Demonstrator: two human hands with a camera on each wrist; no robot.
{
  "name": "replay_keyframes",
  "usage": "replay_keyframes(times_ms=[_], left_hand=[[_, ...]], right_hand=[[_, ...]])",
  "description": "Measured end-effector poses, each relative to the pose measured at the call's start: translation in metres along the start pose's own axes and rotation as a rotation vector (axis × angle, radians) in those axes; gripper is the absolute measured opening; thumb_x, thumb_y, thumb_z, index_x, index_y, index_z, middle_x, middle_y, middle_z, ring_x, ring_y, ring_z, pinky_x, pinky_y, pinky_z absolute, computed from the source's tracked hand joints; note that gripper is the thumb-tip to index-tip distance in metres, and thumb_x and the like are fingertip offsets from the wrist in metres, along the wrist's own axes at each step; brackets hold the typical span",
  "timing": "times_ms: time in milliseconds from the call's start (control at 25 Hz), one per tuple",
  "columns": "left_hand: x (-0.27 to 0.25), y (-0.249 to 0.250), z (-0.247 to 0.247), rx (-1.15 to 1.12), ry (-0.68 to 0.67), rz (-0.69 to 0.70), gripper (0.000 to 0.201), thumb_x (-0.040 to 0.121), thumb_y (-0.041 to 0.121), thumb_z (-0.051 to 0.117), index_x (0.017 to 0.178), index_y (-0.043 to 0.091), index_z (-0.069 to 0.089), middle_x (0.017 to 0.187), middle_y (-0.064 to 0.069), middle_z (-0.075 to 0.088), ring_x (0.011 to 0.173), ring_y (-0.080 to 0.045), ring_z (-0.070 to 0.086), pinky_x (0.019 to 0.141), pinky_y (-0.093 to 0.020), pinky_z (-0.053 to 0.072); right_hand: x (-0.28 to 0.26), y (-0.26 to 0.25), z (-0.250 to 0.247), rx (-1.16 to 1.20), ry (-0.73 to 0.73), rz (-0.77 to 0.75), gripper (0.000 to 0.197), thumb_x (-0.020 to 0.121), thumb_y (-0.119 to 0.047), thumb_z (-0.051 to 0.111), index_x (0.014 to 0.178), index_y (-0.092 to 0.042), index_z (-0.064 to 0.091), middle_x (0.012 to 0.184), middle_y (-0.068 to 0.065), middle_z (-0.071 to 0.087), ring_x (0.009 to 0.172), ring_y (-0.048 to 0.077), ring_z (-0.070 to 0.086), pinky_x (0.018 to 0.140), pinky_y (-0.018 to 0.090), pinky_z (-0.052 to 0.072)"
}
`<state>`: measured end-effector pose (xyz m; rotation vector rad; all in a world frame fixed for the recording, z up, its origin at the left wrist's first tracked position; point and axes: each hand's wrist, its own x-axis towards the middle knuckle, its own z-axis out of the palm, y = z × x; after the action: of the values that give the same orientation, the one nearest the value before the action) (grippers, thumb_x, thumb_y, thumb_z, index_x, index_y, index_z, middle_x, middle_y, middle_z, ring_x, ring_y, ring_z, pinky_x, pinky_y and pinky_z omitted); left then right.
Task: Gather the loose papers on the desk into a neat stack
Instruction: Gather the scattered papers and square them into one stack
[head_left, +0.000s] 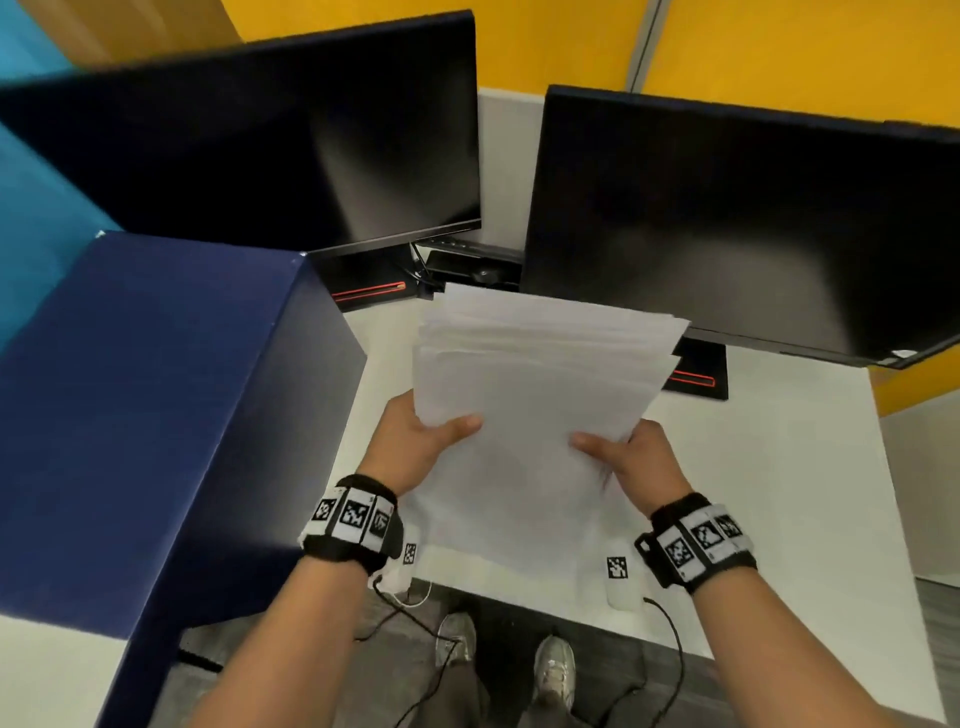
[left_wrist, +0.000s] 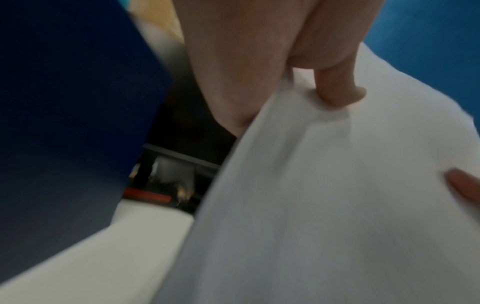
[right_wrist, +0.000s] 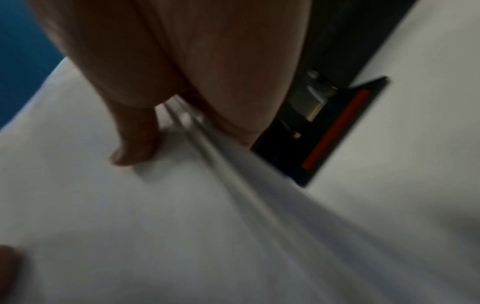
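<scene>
A sheaf of white papers (head_left: 540, 374) hangs in the air above the white desk (head_left: 779, 467), its far edges fanned and uneven. My left hand (head_left: 415, 439) grips its near left edge, thumb on top and fingers hidden beneath. My right hand (head_left: 631, 454) grips the near right edge the same way. In the left wrist view the papers (left_wrist: 324, 195) fill the right side under my thumb. The right wrist view shows the papers (right_wrist: 130, 216) with several sheet edges running away from the hand.
Two dark monitors (head_left: 291, 140) (head_left: 727, 218) stand at the back of the desk on black bases with red stripes. A dark blue partition (head_left: 156, 389) rises close on the left. The desk's front edge is near my wrists, with my feet below.
</scene>
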<state>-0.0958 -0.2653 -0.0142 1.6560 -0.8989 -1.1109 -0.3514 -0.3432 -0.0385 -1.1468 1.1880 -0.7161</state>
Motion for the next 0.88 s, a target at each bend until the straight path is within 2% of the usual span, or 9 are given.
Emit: replay_keyframes(times_ms=[120,240,320,400,440,560,680,760,880], left_hand=[[-0.017,0.04,0.013,-0.041,0.065,0.182,0.016,0.079,0.02,0.082,0.085,0.025,0.068,0.076,0.02,0.074,0.072,-0.001,0.07,0.073,-0.013,0.051],[-0.029,0.057,0.028,-0.08,0.096,0.321,0.026,0.079,0.011,0.082,0.094,0.029,0.069,0.087,0.023,0.075,0.086,0.003,0.071,0.081,-0.012,0.051],[-0.028,0.053,0.037,-0.092,0.087,0.299,0.036,0.072,0.006,0.086,0.104,0.019,0.072,0.091,0.016,0.077,0.09,0.003,0.072,0.079,-0.013,0.053],[-0.023,0.042,0.043,-0.104,0.071,0.226,0.048,0.064,0.01,0.092,0.107,0.007,0.072,0.097,0.002,0.078,0.093,-0.007,0.074,0.082,-0.021,0.058],[-0.021,0.036,0.046,-0.114,0.06,0.178,0.049,0.063,0.012,0.092,0.107,0.006,0.072,0.097,-0.002,0.078,0.095,-0.013,0.075,0.084,-0.024,0.059],[-0.017,0.028,0.053,-0.075,0.075,0.117,0.031,0.073,0.015,0.087,0.101,0.013,0.074,0.09,0.006,0.077,0.094,-0.016,0.075,0.071,-0.013,0.056],[-0.019,0.034,0.053,-0.115,0.094,0.164,0.029,0.077,0.016,0.083,0.104,0.015,0.073,0.095,0.009,0.076,0.092,-0.005,0.074,0.073,-0.011,0.055],[-0.021,0.036,0.056,-0.12,0.105,0.162,0.033,0.075,0.019,0.085,0.105,0.016,0.072,0.097,0.007,0.077,0.094,-0.007,0.074,0.079,-0.017,0.058],[-0.026,0.041,0.062,-0.16,0.185,0.221,0.053,0.068,0.027,0.09,0.114,0.016,0.065,0.103,0.005,0.075,0.097,-0.006,0.072,0.082,-0.017,0.057]], right_hand=[[-0.029,-0.041,-0.012,0.042,0.144,-0.242,0.019,0.077,-0.003,0.078,0.094,-0.008,0.074,0.082,-0.017,0.077,0.082,0.0,0.073,0.075,0.017,0.054],[-0.045,-0.06,-0.022,-0.02,0.198,-0.372,0.02,0.079,-0.005,0.076,0.098,-0.009,0.073,0.084,-0.024,0.075,0.084,-0.005,0.071,0.077,0.012,0.052],[-0.049,-0.062,-0.029,-0.054,0.166,-0.383,0.019,0.079,-0.002,0.076,0.091,-0.016,0.072,0.08,-0.025,0.075,0.08,-0.007,0.07,0.073,0.009,0.051],[-0.048,-0.057,-0.037,-0.07,0.127,-0.381,0.027,0.076,0.003,0.077,0.078,-0.023,0.069,0.071,-0.024,0.073,0.071,-0.008,0.07,0.067,0.008,0.052],[-0.047,-0.055,-0.038,-0.075,0.112,-0.356,0.028,0.075,0.002,0.078,0.081,-0.025,0.07,0.075,-0.022,0.075,0.075,-0.005,0.071,0.071,0.012,0.055],[-0.046,-0.05,-0.036,-0.062,0.139,-0.313,0.032,0.077,-0.002,0.078,0.093,-0.028,0.072,0.087,-0.021,0.076,0.088,-0.002,0.072,0.088,0.025,0.057],[-0.047,-0.049,-0.036,-0.085,0.219,-0.387,0.036,0.079,-0.002,0.076,0.093,-0.035,0.071,0.087,-0.027,0.074,0.089,-0.006,0.07,0.084,0.015,0.054],[-0.048,-0.046,-0.037,-0.071,0.214,-0.381,0.031,0.079,-0.007,0.078,0.093,-0.034,0.07,0.087,-0.025,0.075,0.092,0.0,0.071,0.079,0.011,0.053],[-0.051,-0.046,-0.036,-0.031,0.212,-0.323,0.025,0.075,-0.025,0.08,0.098,-0.028,0.07,0.091,-0.017,0.076,0.096,0.006,0.071,0.077,0.012,0.054]])
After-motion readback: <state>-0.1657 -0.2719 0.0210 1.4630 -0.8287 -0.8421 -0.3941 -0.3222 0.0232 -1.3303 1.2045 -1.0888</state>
